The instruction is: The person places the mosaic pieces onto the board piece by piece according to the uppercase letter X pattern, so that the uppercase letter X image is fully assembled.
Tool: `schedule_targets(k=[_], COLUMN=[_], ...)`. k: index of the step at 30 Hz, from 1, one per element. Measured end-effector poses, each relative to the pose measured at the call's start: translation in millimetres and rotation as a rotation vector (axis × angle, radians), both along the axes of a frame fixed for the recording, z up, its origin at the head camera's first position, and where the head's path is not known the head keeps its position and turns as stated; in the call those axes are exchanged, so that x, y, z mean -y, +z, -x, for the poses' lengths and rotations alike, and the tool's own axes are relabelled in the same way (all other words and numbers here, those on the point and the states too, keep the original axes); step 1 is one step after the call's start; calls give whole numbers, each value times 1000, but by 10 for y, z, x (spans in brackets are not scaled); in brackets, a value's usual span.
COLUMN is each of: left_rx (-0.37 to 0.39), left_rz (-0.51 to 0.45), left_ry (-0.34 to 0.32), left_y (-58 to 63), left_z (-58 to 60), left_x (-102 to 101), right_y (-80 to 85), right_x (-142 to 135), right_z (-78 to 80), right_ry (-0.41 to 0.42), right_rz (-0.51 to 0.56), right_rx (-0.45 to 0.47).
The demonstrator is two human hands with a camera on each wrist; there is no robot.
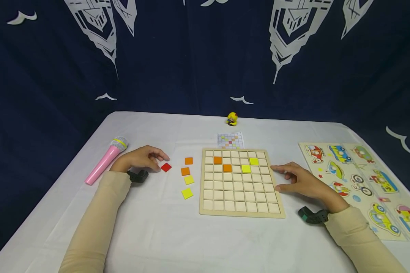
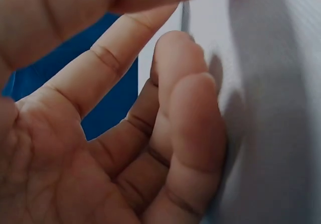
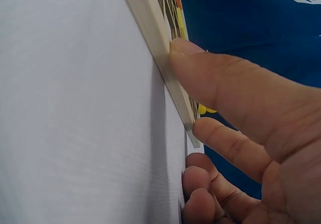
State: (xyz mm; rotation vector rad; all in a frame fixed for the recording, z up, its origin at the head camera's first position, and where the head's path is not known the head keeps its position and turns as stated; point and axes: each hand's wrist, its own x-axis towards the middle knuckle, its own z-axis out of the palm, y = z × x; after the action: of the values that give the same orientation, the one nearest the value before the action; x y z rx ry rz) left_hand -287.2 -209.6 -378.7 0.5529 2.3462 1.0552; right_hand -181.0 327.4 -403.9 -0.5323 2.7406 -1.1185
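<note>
White table (image 1: 140, 231), board (image 1: 238, 186) holding four tiles (image 1: 227, 168), right grip (image 1: 300, 180) wide against it, left grip (image 1: 141, 157) loose by red tile (image 1: 166, 167)

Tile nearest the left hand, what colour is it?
That tile is red; it shows best in the head view.

matt wooden grid board (image 1: 238, 185), white cloth table cover (image 1: 157, 231), smooth pink plastic microphone (image 1: 106, 159), cloth backdrop (image 1: 198, 57)
</note>
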Motion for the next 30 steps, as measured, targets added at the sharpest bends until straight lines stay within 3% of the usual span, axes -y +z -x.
schedule_targets(k=[17, 30], left_rx=[-42, -118], left_rz=[45, 21], left_ry=[22, 58], left_y=[-2, -108], left_z=[-21, 20], left_x=[-27, -28], right_y=[5, -12], right_x=[7, -8], right_z=[-7, 8], right_ry=[-4, 4], right_rz=[-1, 0], right_rx=[1, -10])
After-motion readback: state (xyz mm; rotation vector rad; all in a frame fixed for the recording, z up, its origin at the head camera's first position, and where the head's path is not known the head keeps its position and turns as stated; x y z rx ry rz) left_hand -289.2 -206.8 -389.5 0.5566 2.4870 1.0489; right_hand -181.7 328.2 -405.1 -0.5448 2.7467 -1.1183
